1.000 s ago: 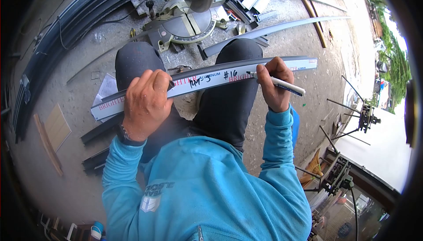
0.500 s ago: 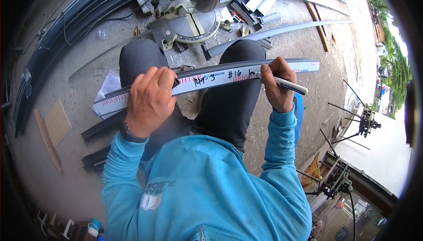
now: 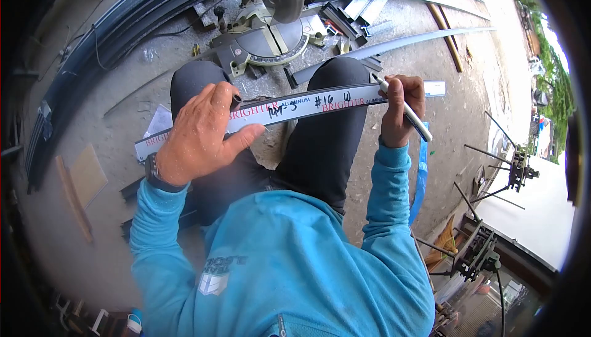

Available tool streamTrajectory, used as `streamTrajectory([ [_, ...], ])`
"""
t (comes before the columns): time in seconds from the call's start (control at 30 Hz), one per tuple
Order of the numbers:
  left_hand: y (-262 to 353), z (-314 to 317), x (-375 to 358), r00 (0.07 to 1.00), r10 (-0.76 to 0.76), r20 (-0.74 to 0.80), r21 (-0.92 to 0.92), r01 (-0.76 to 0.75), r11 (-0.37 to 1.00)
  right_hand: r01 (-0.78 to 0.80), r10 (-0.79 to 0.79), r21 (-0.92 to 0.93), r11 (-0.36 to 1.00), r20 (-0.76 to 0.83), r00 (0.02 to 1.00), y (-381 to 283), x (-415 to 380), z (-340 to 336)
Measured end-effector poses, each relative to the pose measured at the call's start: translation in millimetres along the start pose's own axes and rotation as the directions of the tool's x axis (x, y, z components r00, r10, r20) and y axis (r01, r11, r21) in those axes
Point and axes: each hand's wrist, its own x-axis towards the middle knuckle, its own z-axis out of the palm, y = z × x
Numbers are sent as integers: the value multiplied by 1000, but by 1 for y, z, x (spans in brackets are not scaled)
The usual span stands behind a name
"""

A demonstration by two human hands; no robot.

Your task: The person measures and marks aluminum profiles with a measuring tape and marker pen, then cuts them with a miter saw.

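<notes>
A long aluminum bar with a white and red printed label and black handwriting lies across the thighs. On its left part rests my left hand, thumb spread along the lower edge and a small dark cap between the fingers. My right hand is closed around a white marker, its tip pointing up and left above the bar's upper edge. The right fingers also overlap the bar near its right end.
A miter saw stands on the floor ahead of the knees. Long dark profiles curve along the left. More metal bars lie ahead right. A metal stand is at lower right.
The marker tip has lifted off the label, leaving a fuller letter after "#16". My left hand has shifted left and its thumb has spread. The bar's dark upper side shows less.
</notes>
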Motion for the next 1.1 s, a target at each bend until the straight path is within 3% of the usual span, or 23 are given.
streamTrajectory([
  [0.1, -11, -14, 12, 997, 18, 77, 96, -26, 995, -2, 2, -9, 1000, 47, 999, 13, -6, 1],
  [0.23, -8, -13, 13, 929, 32, 369, 82, -67, 994, 15, -14, 5, 1000, -80, 997, 9, -28, -6],
  [0.3, -14, -8, 12, 929, 43, 368, 32, -59, 998, 209, -205, 34, 977, -93, 974, 23, -35, -11],
  [0.4, -17, -6, 19, 903, 6, 430, -58, 21, 998, 290, -274, 105, 951, -144, 951, 34, -35, -11],
  [0.6, -22, -6, 27, 860, -18, 510, -132, 98, 986, 277, -240, 53, 959, -362, 901, 33, -18, 15],
  [0.67, -20, -2, 22, 855, -22, 518, -190, 140, 972, 201, -164, 40, 979, -435, 885, 30, -15, 23],
  [0.77, -22, 10, 12, 838, -36, 544, -258, 208, 944, 201, -165, 26, 979, -477, 864, 33, -12, 25],
  [0.83, -21, 17, 7, 834, -16, 551, -393, 276, 877, 212, -152, 61, 975, -511, 846, 30, -8, 28],
  [0.9, -32, 38, 0, 748, -20, 663, -534, 492, 687, 179, -100, 98, 979, -531, 841, 27, -3, 31],
  [0.97, -27, 49, -1, 680, 28, 733, -552, 571, 608, 188, -106, 107, 976, -522, 847, 30, 3, 35],
  [1.1, -15, 46, -3, 692, 57, 720, -633, 620, 464, 163, -98, 82, 983, -516, 851, 31, 7, 35],
])
